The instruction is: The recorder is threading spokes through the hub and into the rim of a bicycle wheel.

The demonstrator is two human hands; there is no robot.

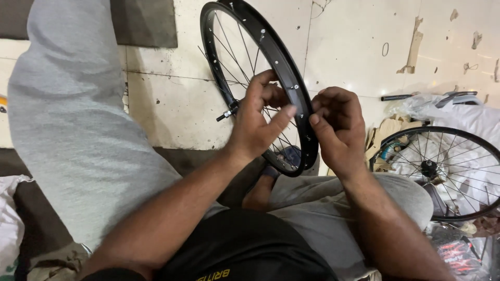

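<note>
A black bicycle wheel rim (245, 21) with thin spokes stands upright between my knees, its hub axle (227, 113) sticking out to the left. My left hand (258, 119) grips the rim's right side, fingers curled through the spokes and thumb stretched along the rim. My right hand (337, 127) is closed against the same part of the rim from the right, fingertips pinching at a spoke nipple. What the fingers pinch is too small to see.
My grey-trousered legs (78, 130) flank the wheel on a tiled floor (359, 47). A second spoked wheel (442, 171) lies at the right on white plastic sheeting and cardboard scraps. A white sack (8, 224) sits at the lower left.
</note>
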